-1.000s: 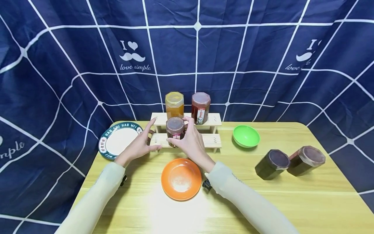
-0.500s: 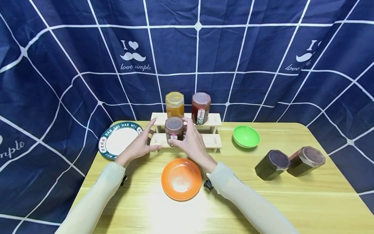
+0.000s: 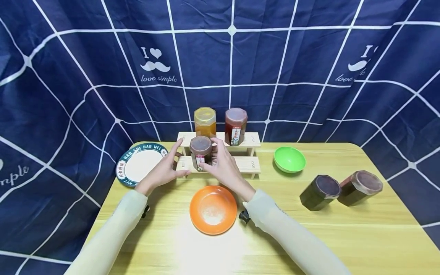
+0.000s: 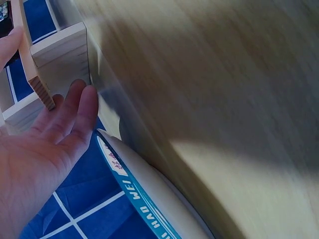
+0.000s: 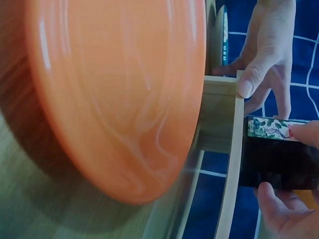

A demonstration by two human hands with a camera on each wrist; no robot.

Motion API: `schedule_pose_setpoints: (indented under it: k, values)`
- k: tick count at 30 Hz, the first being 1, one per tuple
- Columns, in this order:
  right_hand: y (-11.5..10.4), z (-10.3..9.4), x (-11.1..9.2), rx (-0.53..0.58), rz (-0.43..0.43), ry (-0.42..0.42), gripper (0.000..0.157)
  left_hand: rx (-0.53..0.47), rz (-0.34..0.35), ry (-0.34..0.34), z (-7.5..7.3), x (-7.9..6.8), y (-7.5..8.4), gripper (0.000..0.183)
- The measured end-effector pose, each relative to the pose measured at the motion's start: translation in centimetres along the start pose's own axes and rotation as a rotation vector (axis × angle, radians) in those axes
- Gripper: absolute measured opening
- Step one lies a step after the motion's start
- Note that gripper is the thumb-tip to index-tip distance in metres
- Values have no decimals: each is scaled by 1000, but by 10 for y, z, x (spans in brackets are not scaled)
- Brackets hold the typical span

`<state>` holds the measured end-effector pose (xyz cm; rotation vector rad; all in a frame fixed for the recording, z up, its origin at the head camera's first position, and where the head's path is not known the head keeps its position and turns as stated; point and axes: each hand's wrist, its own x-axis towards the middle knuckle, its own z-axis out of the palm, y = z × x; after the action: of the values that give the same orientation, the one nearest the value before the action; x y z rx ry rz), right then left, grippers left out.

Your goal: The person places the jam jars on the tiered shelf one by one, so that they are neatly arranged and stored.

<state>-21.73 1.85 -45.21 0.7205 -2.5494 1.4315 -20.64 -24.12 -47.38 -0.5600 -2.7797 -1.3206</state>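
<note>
In the head view my right hand (image 3: 223,166) grips a dark octagonal jam jar (image 3: 201,149), thumb at the label side and fingers round its right side. The jar is upright at the left part of the lower step of a two-step wooden rack (image 3: 249,163). My left hand (image 3: 163,170) is at the rack's left end, with thumb and fingers spread. In the right wrist view, the left thumb (image 5: 249,84) touches the lower board's front edge. The left wrist view has the extended fingers (image 4: 82,112) beside the board's end.
On the upper step stand a yellow jar (image 3: 205,124) and a red jar (image 3: 236,128). A green-rimmed plate (image 3: 124,177) lies left, an orange plate (image 3: 194,219) in front. To the right are a green bowl (image 3: 290,159) and two dark jars (image 3: 319,193). A curtain (image 3: 261,57) hangs behind.
My right hand has shifted the dark jam jar a little to the left along the lower step. The left hand has kept its place at the rack's end.
</note>
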Motion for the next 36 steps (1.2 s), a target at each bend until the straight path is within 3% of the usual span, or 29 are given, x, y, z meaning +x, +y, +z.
schedule_pose_setpoints:
  k: [20,36]
  values:
    - [-6,6,6,8,54,-27,88,-17,-11,-6,-1,1,1,120]
    - [-4,-8,-8,156,109,-40,84,5,-13,-4,1,1,-1,121]
